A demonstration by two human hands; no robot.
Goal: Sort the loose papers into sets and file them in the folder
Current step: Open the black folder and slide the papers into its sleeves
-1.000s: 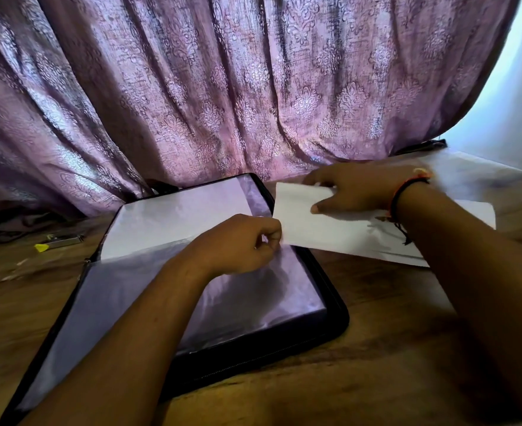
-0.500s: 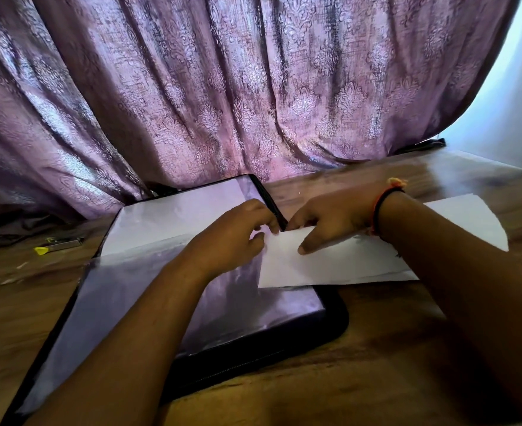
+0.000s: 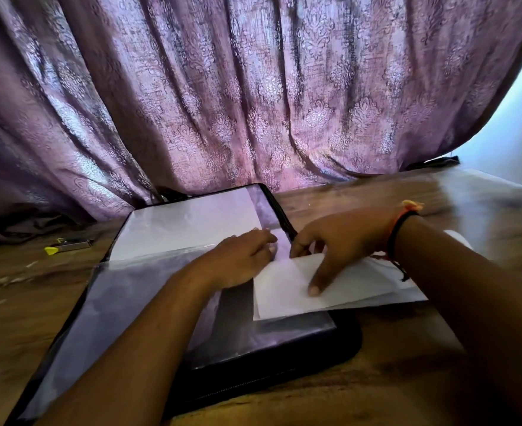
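A black folder (image 3: 272,364) lies open on the wooden table with clear plastic sleeves (image 3: 149,290) showing. One sleeve at the back holds a white sheet (image 3: 189,229). A set of white papers (image 3: 287,293) lies across the folder's right edge, its left end over the sleeve. My left hand (image 3: 241,256) pinches the sleeve's edge by the papers' top left corner. My right hand (image 3: 336,244) rests on the papers, thumb pressing down on the top sheet, fingers curled at its upper edge.
A purple patterned curtain (image 3: 253,87) hangs right behind the table. A small tool with a yellow tip (image 3: 66,245) lies at the left. Bare wooden tabletop (image 3: 391,379) stretches in front and to the right of the folder.
My right hand has slid the papers leftward and toward me, onto the folder's sleeve. My left hand has stayed at the sleeve's edge, shifting slightly back.
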